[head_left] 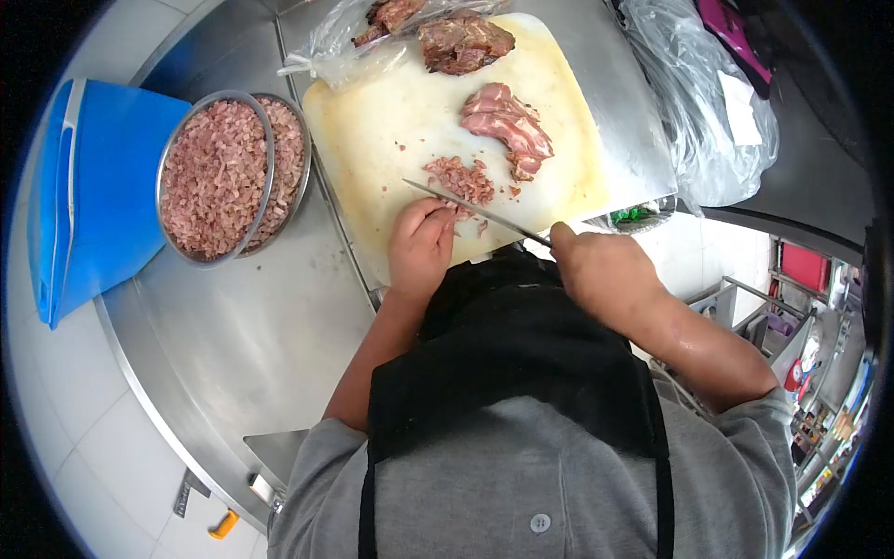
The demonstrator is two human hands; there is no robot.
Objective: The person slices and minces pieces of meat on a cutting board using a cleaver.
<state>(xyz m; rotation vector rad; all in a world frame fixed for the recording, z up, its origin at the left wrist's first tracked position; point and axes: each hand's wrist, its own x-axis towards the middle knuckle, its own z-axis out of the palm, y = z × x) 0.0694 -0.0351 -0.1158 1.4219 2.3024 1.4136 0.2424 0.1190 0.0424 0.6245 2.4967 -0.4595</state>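
Left hand [419,246] sits just beside chopped meat [460,177].

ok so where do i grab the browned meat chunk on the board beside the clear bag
Probably by its right end, coming from the right: the clear bag crowds the left of the browned chunk, while the board is bare on its right.

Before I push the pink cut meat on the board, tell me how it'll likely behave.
The pink cut meat probably bends and gives, since it looks soft and uneven. Its shiny cut surface suggests it may be slippery. It seems unlikely to roll, lying long and irregular on the cutting board.
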